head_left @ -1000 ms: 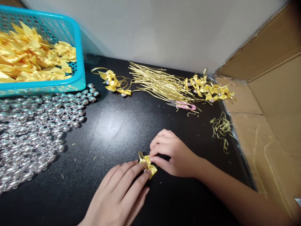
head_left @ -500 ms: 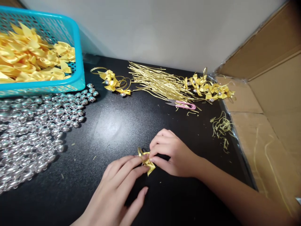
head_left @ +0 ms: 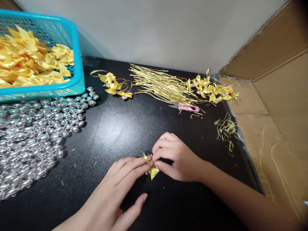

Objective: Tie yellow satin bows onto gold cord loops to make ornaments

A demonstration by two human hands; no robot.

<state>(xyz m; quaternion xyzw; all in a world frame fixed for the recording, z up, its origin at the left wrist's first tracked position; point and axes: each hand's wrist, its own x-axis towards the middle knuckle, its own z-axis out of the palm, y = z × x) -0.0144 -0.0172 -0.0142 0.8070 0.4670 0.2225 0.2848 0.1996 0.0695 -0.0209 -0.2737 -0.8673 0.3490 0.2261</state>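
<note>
A small yellow satin ribbon bow [head_left: 154, 173] lies on the black tabletop between my hands, with a loop of gold cord [head_left: 145, 157] standing up from it. A bit of a silver bead [head_left: 147, 172] shows under my left fingertips. My right hand [head_left: 176, 157] is closed, its thumb and forefinger pinching the bow from the right. With fingers stretched out and thumb well apart, my left hand [head_left: 125, 183] rests its fingertips on the cord and the bow's left side. The middle of the bow is hidden by the fingers.
A blue basket [head_left: 78, 61] of yellow bows stands at upper left, behind many silver beads [head_left: 36, 138]. Gold cords [head_left: 161, 83], pink thread snips [head_left: 187, 107] and finished bows [head_left: 209, 88] lie along the back. Cord scraps [head_left: 226, 128] sit near the cardboard [head_left: 260, 134].
My left hand has shifted slightly left and its thumb has moved away from the bow. The silver bead now shows beneath its fingertips. My right hand keeps its pinch.
</note>
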